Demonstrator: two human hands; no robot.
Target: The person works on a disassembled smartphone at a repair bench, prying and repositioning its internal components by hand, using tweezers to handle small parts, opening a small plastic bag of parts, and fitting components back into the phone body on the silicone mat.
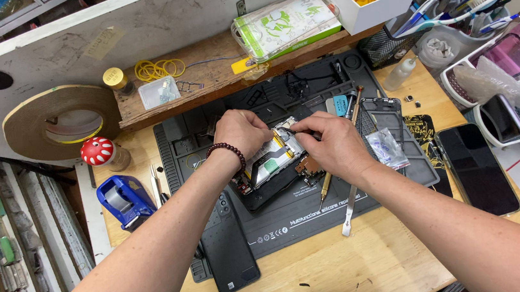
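We find the left hand resting on the upper left edge of the opened phone, fingers curled together against it; a dark bead bracelet circles that wrist. The right hand lies over the phone's right side, fingertips pinched together near its top edge; we cannot tell whether they clamp a small part or tool. The phone sits tilted at the centre of the dark silicone mat on the wooden counter.

Just below the right hand we note a screwdriver and a metal pry tool on the mat. A small clear bag lies just right of the hand. Further right, a dark phone lies face up. To the left stand a blue tape dispenser and a red spotted mushroom figure. A large tape roll leans behind them.
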